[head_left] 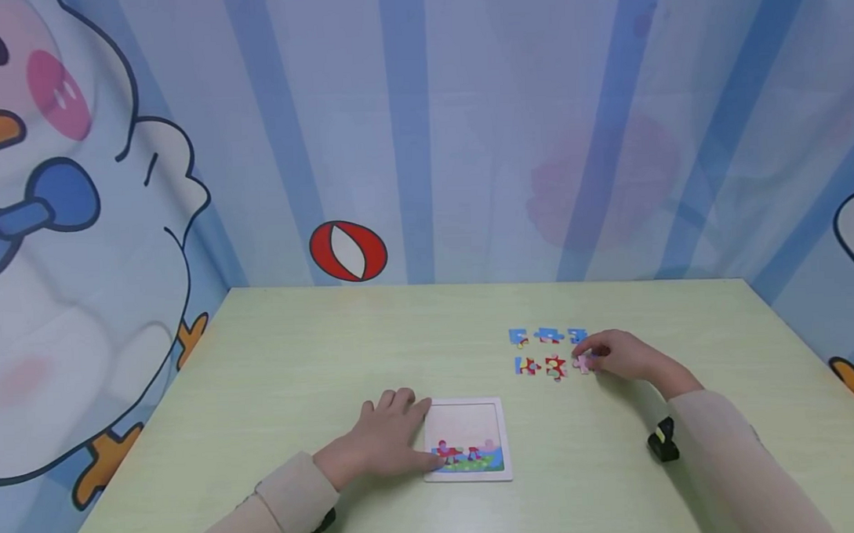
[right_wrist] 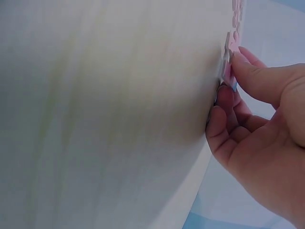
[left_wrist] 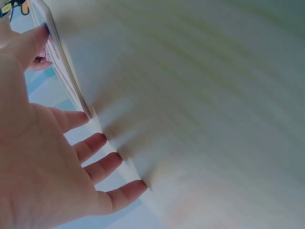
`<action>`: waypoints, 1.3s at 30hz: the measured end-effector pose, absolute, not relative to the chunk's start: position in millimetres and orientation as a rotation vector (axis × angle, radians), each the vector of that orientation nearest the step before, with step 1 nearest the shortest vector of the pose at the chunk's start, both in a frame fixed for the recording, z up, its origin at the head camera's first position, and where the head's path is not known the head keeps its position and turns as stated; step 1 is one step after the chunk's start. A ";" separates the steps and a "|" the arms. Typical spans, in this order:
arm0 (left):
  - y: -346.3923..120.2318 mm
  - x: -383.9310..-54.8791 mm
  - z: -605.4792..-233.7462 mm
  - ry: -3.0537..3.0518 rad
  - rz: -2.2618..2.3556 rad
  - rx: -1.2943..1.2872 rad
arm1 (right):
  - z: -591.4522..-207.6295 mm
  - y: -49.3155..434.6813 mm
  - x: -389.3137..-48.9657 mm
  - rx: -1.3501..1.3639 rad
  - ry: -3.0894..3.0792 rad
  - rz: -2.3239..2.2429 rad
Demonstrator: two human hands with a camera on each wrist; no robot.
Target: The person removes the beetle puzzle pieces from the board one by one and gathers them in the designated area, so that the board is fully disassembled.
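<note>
Here's your right hand (head_left: 624, 355), out at the far right end of the lower row, thumb and fingertips pinching the pink puzzle piece (head_left: 582, 364)! The right wrist view backs you up: thumb on one side of it, the other fingers curled close by, down at the surface (head_left: 317, 356). Whether that piece is lifted clear or touching, you cannot tell from here.

Over to your left hand (head_left: 378, 445), spread wide, the fingers fanned and the thumb well apart from them. Your index fingertip is at the upper left corner of the square white tray (head_left: 464, 404), your thumb reaches over its lower left edge, and the left wrist view has your other fingertips down on the surface just beside it. The tray lies flat, a strip of red figures, green and blue along its lower part, plain and pale above.

Up past the tray, to its right, the others line up: three mostly blue pieces (head_left: 549, 335) in the far row, and nearer you a yellow, red and blue piece (head_left: 526, 366) beside a red piece (head_left: 555, 367), with your pinched one next along.
</note>
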State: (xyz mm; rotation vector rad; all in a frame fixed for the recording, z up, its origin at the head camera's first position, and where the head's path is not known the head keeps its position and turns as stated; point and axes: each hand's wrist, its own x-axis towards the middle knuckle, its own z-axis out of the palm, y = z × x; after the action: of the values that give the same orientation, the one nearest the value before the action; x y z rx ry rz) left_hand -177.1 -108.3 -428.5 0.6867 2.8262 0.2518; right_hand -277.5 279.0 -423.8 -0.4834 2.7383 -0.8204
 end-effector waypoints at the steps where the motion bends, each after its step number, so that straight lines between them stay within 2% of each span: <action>1: -108.2 -177.2 -428.6 2.827 0.252 0.686 | -423.4 279.0 -277.2 -0.493 2.745 -0.808; 39: -117.8 -168.8 -423.4 2.703 0.341 0.709 | -420.2 275.0 -275.3 -0.468 2.747 -0.735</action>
State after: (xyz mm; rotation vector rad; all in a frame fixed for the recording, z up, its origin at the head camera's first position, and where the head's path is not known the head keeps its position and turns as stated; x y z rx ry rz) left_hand -168.8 -117.8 -423.4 0.7086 2.7033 0.3414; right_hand -275.3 275.0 -420.2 -0.4675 2.7473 -0.7352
